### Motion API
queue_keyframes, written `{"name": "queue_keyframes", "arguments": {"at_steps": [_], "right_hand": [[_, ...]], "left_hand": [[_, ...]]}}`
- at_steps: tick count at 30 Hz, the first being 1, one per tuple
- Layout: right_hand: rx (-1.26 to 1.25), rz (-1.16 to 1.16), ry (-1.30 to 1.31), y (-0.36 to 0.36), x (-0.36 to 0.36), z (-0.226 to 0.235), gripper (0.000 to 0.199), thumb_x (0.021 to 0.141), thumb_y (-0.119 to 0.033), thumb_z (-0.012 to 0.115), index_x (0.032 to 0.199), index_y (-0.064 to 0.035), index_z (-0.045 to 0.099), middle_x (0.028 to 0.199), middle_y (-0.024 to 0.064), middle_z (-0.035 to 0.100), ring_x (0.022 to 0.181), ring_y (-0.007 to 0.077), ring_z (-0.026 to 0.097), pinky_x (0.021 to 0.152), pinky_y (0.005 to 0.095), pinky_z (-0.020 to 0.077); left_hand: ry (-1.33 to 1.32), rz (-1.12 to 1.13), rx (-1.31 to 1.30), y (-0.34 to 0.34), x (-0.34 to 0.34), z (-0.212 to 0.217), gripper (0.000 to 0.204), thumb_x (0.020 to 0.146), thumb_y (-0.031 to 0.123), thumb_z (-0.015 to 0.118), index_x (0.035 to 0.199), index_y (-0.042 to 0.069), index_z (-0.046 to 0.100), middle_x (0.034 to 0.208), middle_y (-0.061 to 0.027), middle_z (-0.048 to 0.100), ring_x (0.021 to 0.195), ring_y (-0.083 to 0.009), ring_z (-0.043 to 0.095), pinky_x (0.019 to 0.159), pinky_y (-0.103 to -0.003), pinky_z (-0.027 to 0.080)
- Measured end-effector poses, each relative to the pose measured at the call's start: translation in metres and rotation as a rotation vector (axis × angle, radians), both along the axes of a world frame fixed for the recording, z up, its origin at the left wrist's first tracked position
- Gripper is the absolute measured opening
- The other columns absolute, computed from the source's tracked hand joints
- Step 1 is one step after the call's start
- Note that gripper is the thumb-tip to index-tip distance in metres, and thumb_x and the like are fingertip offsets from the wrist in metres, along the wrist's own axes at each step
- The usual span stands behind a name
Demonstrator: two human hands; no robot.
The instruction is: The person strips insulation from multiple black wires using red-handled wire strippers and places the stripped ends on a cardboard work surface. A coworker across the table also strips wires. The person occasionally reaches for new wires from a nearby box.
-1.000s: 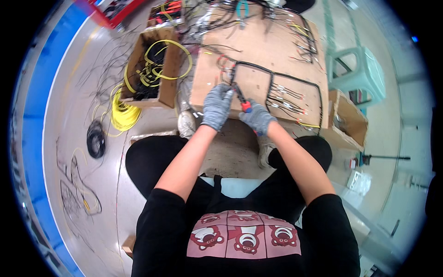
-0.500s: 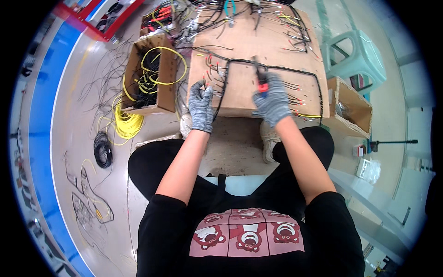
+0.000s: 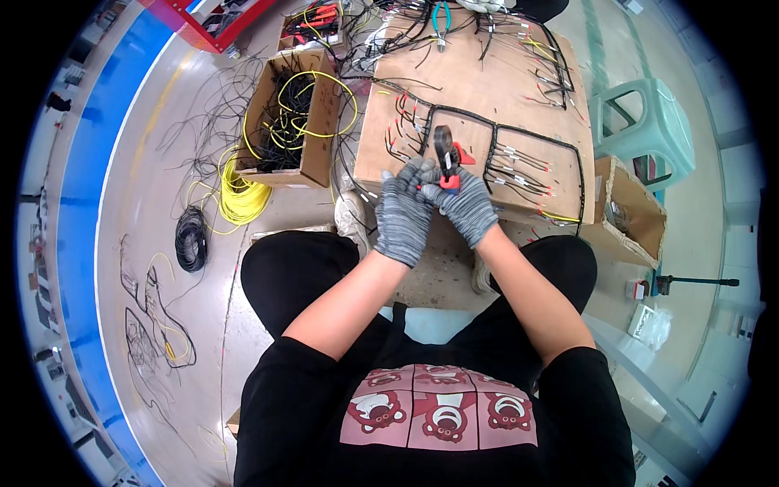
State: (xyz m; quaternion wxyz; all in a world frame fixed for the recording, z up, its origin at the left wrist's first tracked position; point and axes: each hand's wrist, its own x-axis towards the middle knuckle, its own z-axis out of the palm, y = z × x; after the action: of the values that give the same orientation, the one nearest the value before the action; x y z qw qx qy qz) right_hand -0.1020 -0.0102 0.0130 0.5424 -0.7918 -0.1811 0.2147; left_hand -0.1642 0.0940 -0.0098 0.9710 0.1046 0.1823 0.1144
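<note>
Both gloved hands have drawn back together at the near edge of the board (image 3: pixel 503 89). Right hand (image 3: pixel 469 207) grips one pair of red-handled pliers (image 3: pixel 445 156); left hand (image 3: pixel 403 209) curls shut against them. Two cardboard boxes flank the board: one (image 3: pixel 312 134) left, one (image 3: pixel 637 213) right.

Low brown table (image 3: pixel 495 77) carries a black wire harness (image 3: pixel 519 146) with red-tipped leads; blue-handled pliers (image 3: pixel 441 14) at its far edge. Floor (image 3: pixel 154 162) left of table: cardboard box (image 3: pixel 312 114) of cables, yellow wire coil (image 3: pixel 239 195), black coil (image 3: pixel 191 237).
</note>
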Motion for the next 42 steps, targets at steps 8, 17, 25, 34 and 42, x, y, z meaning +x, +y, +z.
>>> {"name": "queue_keyframes", "arguments": {"at_steps": [8, 17, 25, 34, 42], "right_hand": [[-0.305, 0.058, -0.348, 0.004, -0.005, -0.006, 0.033, 0.072, -0.026, 0.068, 0.089, 0.0002, 0.057, 0.075, 0.0200, 0.061, 0.068, 0.0346, 0.060, 0.062, 0.0362, 0.0489], [0.223, -0.113, 0.284, -0.003, 0.021, 0.003, 0.011, 0.080, -0.007, 0.062, 0.088, -0.0018, 0.057, 0.072, 0.0065, 0.060, 0.059, 0.0138, 0.061, 0.051, 0.0263, 0.0514], [0.380, -0.173, 0.397, -0.011, 0.035, 0.002, 0.014, 0.079, -0.003, 0.062, 0.091, 0.0004, 0.056, 0.079, 0.0119, 0.062, 0.064, 0.0180, 0.063, 0.057, 0.0298, 0.0545], [0.273, -0.158, 0.300, -0.006, 0.042, -0.008, 0.014, 0.080, -0.010, 0.064, 0.088, 0.0007, 0.059, 0.079, 0.0111, 0.064, 0.066, 0.0152, 0.062, 0.060, 0.0264, 0.0525], [0.308, -0.183, 0.345, -0.006, 0.045, -0.015, 0.012, 0.083, -0.010, 0.060, 0.088, 0.0010, 0.059, 0.077, 0.0100, 0.064, 0.064, 0.0149, 0.062, 0.058, 0.0257, 0.0517]], "left_hand": [[0.307, -0.038, 0.230, -0.019, 0.002, -0.009, 0.050, 0.095, 0.041, 0.030, 0.123, 0.001, 0.044, 0.116, -0.0106, 0.052, 0.103, -0.0198, 0.051, 0.094, -0.032, 0.040], [0.417, 0.309, 1.105, 0.039, 0.016, -0.009, 0.024, 0.083, 0.002, 0.055, 0.107, 0.003, 0.053, 0.100, -0.0054, 0.052, 0.084, -0.0117, 0.050, 0.076, -0.024, 0.042], [0.468, 0.268, 1.213, 0.058, 0.035, -0.048, 0.013, 0.077, 0.001, 0.063, 0.089, 0.002, 0.058, 0.076, -0.0019, 0.057, 0.067, -0.0102, 0.051, 0.066, -0.025, 0.044], [0.408, 0.240, 1.736, 0.027, 0.019, -0.027, 0.015, 0.081, 0.004, 0.059, 0.094, 0.001, 0.052, 0.085, -0.0075, 0.053, 0.072, -0.0166, 0.051, 0.069, -0.028, 0.044], [0.195, 0.056, 1.633, 0.022, 0.029, -0.035, 0.013, 0.082, 0.006, 0.059, 0.094, 0.001, 0.059, 0.081, -0.0082, 0.058, 0.077, -0.0149, 0.056, 0.071, -0.027, 0.046]]}}
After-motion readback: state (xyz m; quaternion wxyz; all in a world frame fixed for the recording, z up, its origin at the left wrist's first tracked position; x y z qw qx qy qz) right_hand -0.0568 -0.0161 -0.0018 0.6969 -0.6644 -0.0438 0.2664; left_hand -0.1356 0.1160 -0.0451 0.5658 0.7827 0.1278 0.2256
